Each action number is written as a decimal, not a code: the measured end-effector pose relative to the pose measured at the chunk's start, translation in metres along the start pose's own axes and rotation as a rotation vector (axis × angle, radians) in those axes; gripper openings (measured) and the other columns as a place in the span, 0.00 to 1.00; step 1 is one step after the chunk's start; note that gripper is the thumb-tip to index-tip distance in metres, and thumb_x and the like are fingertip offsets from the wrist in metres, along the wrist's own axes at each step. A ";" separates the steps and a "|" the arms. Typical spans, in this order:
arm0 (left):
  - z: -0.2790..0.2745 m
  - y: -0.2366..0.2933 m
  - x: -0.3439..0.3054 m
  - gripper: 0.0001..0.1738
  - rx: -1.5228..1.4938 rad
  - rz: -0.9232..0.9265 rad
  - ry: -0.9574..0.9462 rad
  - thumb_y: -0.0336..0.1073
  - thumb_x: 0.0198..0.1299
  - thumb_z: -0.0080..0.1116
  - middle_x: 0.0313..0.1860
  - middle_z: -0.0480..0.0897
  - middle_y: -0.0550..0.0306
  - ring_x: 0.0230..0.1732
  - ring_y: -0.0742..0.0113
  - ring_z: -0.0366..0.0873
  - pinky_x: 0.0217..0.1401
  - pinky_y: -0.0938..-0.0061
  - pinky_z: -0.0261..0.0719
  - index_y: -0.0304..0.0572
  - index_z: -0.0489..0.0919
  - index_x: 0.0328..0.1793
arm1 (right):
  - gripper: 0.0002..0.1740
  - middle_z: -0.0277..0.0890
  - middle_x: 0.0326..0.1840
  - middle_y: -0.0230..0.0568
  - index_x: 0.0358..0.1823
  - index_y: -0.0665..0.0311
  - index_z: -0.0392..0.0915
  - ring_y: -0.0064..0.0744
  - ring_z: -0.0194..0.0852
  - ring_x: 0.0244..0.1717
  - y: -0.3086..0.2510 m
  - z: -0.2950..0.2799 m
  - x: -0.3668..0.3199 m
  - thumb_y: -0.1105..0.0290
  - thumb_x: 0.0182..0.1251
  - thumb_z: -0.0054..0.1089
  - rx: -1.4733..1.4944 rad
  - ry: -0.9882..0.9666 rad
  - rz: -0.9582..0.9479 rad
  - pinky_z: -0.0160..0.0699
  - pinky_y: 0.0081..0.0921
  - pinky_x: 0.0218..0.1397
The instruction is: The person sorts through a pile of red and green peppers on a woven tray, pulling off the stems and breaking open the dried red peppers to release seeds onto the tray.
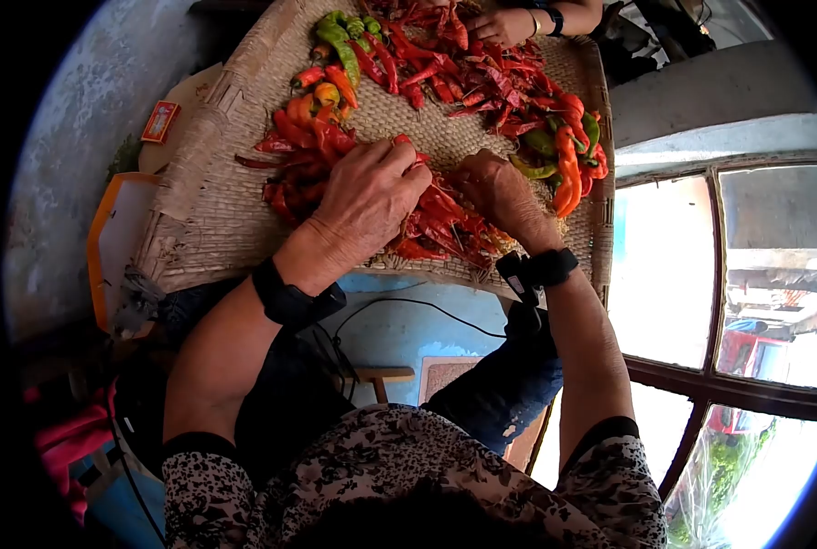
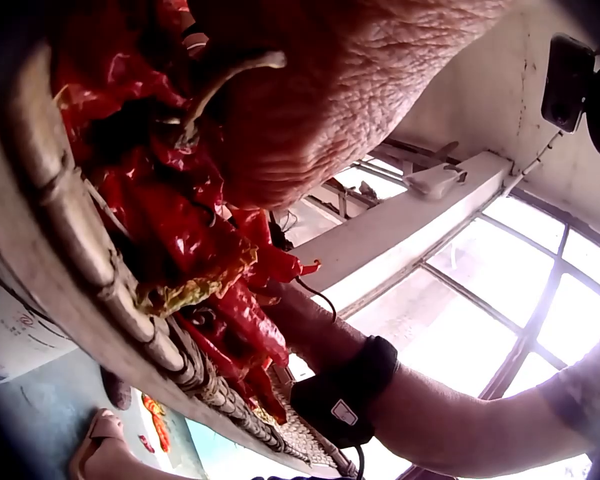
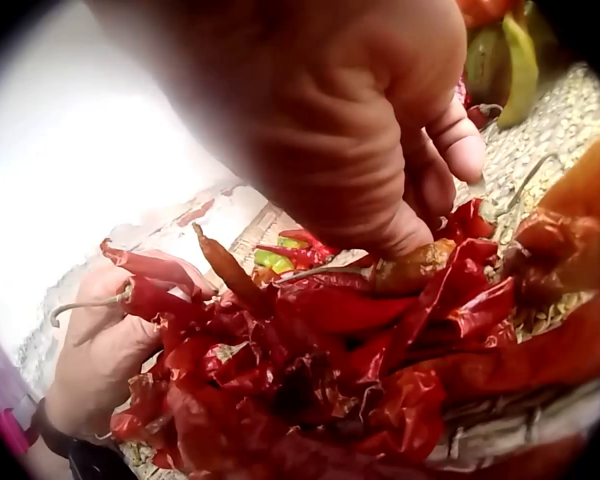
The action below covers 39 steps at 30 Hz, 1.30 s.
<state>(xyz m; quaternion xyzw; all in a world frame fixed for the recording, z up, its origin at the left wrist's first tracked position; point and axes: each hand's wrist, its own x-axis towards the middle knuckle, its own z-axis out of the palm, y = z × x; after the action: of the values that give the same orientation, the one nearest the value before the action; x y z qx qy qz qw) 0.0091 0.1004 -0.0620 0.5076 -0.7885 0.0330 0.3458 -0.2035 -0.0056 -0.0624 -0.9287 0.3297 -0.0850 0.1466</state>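
Observation:
Wrinkled red peppers (image 1: 440, 215) lie heaped along the near side of a woven tray (image 1: 216, 201). My left hand (image 1: 367, 197) is over the heap, fingers curled round a red pepper (image 1: 403, 140); its palm side fills the top of the left wrist view. To its right my right hand (image 1: 500, 192) bends downward. In the right wrist view, the fingers of my right hand (image 3: 350, 130) are curled, with tips against an orange-brown pepper (image 3: 410, 270) on the heap. Its far fingertips are partly hidden.
Another person's hand (image 1: 504, 27) reaches in at the far edge among more red peppers (image 1: 427, 69). Green peppers (image 1: 335, 37) lie at the far left, orange ones (image 1: 568, 174) at the right. A red box (image 1: 160, 122) sits left of the tray; windows (image 1: 665, 265) are on the right.

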 end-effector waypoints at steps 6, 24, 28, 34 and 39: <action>0.001 0.001 0.000 0.03 -0.002 0.012 -0.003 0.25 0.54 0.58 0.35 0.72 0.53 0.40 0.56 0.74 0.43 0.63 0.77 0.36 0.77 0.35 | 0.07 0.81 0.28 0.44 0.37 0.65 0.79 0.41 0.82 0.32 0.008 -0.038 0.010 0.72 0.59 0.60 0.215 -0.062 0.198 0.79 0.34 0.37; 0.001 0.001 -0.002 0.04 0.007 0.019 -0.059 0.25 0.54 0.58 0.35 0.72 0.53 0.41 0.56 0.73 0.44 0.63 0.76 0.35 0.77 0.37 | 0.08 0.72 0.36 0.46 0.41 0.62 0.78 0.49 0.75 0.41 0.001 -0.014 -0.009 0.75 0.60 0.59 -0.136 -0.052 -0.066 0.76 0.40 0.42; 0.001 0.001 -0.001 0.04 0.008 0.010 -0.065 0.26 0.54 0.58 0.35 0.72 0.53 0.41 0.56 0.72 0.44 0.63 0.76 0.35 0.78 0.36 | 0.05 0.70 0.35 0.46 0.37 0.64 0.76 0.50 0.74 0.40 0.007 -0.015 -0.010 0.76 0.58 0.59 -0.197 -0.041 -0.093 0.76 0.41 0.41; 0.003 0.001 -0.002 0.04 0.011 0.019 -0.049 0.25 0.54 0.57 0.35 0.71 0.53 0.40 0.56 0.72 0.44 0.63 0.75 0.36 0.78 0.37 | 0.07 0.74 0.38 0.47 0.33 0.64 0.75 0.49 0.78 0.40 0.024 -0.053 -0.015 0.78 0.52 0.59 -0.285 0.027 -0.001 0.77 0.39 0.42; 0.001 0.003 -0.003 0.04 0.022 0.018 -0.063 0.24 0.53 0.57 0.35 0.72 0.53 0.41 0.56 0.72 0.44 0.62 0.75 0.35 0.78 0.36 | 0.10 0.77 0.39 0.45 0.39 0.64 0.76 0.43 0.79 0.38 0.037 -0.085 0.002 0.72 0.56 0.63 -0.143 0.197 0.128 0.78 0.36 0.43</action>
<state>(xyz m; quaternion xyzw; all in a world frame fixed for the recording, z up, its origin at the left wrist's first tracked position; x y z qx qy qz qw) 0.0069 0.1035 -0.0635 0.5050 -0.8031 0.0287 0.3149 -0.2453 -0.0527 0.0054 -0.9010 0.4064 -0.1424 0.0521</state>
